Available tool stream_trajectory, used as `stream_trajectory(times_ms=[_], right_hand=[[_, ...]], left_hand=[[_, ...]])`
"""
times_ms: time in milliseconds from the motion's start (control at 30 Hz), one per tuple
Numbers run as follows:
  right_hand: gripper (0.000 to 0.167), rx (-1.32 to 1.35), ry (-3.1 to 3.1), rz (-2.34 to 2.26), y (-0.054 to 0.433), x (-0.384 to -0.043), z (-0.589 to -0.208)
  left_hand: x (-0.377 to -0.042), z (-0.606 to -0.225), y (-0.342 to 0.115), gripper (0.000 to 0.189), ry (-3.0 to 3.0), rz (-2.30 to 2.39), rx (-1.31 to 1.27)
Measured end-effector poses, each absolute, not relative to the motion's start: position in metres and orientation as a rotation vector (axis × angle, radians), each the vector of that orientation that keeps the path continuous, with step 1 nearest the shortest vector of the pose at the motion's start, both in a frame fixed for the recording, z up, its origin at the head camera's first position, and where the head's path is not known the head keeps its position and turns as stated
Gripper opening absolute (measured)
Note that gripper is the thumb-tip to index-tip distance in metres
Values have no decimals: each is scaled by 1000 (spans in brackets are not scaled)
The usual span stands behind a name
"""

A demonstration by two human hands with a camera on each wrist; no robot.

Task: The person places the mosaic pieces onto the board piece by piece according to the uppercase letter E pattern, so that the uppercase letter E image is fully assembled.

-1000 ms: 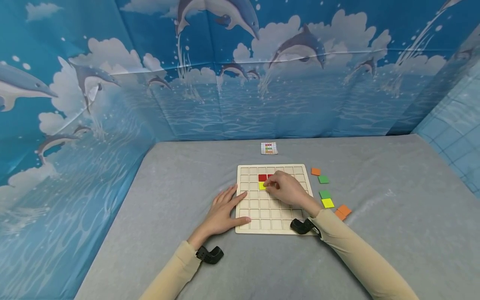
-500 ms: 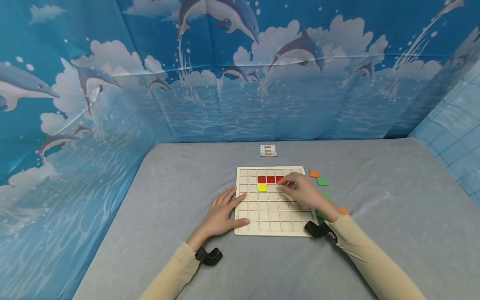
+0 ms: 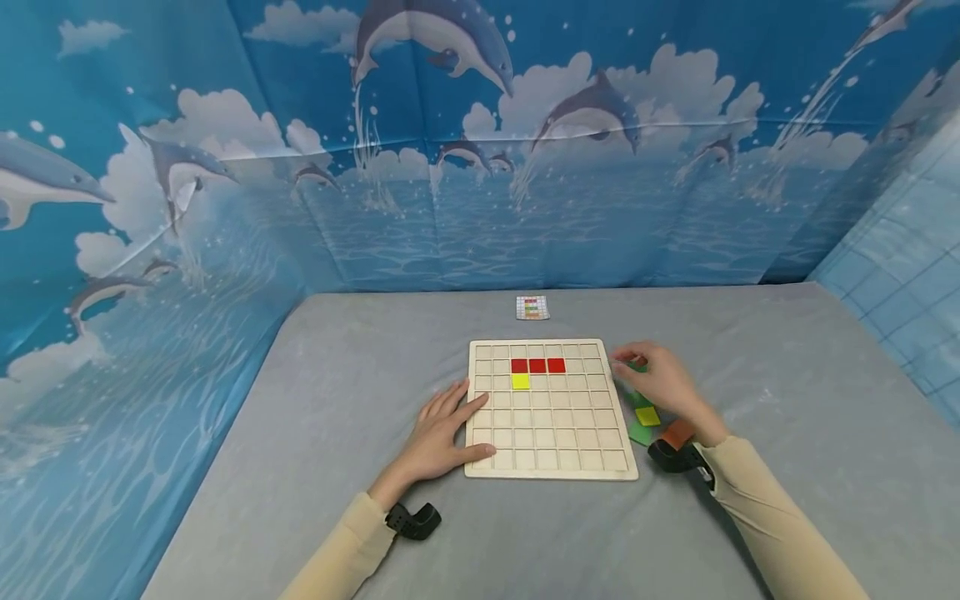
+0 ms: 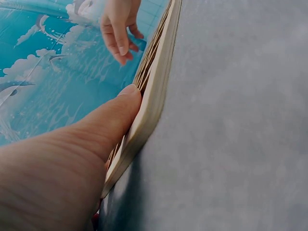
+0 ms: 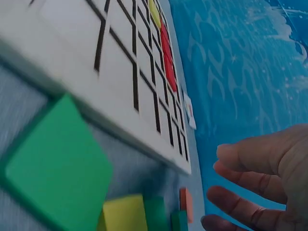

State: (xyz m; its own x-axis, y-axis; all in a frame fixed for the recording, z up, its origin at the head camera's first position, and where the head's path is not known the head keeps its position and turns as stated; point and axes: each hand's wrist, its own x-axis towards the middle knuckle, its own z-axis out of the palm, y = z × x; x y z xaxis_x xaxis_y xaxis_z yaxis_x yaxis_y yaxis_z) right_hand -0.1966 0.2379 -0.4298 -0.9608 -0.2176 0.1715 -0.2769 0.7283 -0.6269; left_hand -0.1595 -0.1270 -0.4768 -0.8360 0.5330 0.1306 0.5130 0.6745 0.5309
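Observation:
A wooden grid board [image 3: 555, 437] lies on the grey cloth, with three red square tiles [image 3: 537, 366] in a row and a yellow tile [image 3: 521, 382] below the leftmost. My left hand [image 3: 442, 433] rests on the board's left edge, fingers spread; its thumb [image 4: 113, 115] lies on the rim in the left wrist view. Off the board's right edge hovers my right hand [image 3: 660, 379], fingers loosely bent over loose tiles and nothing between them. Below it show a second yellow tile [image 3: 647, 417], a green tile [image 5: 60, 166] and an orange tile [image 5: 186, 204].
A small card [image 3: 532, 308] printed with a coloured grid lies behind the board. More orange [image 3: 678, 433] lies by the right wrist, partly covered by it. A blue dolphin-print curtain [image 3: 480, 217] hangs along the table's back and left side.
My right hand has moved right, from over the tiles in the grid to beyond the board's right edge, uncovering all three red tiles. The left hand has stayed on the board.

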Motion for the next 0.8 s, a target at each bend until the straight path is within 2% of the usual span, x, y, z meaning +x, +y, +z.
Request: stream_trajectory(times_ms=[500, 800], right_hand=[[34, 292, -2963, 820, 259, -203, -441], [27, 260, -3009, 794, 258, -203, -443]], left_hand=[[-163, -476, -127, 78, 2838, 855, 875], [-163, -478, -128, 78, 2830, 838, 835]])
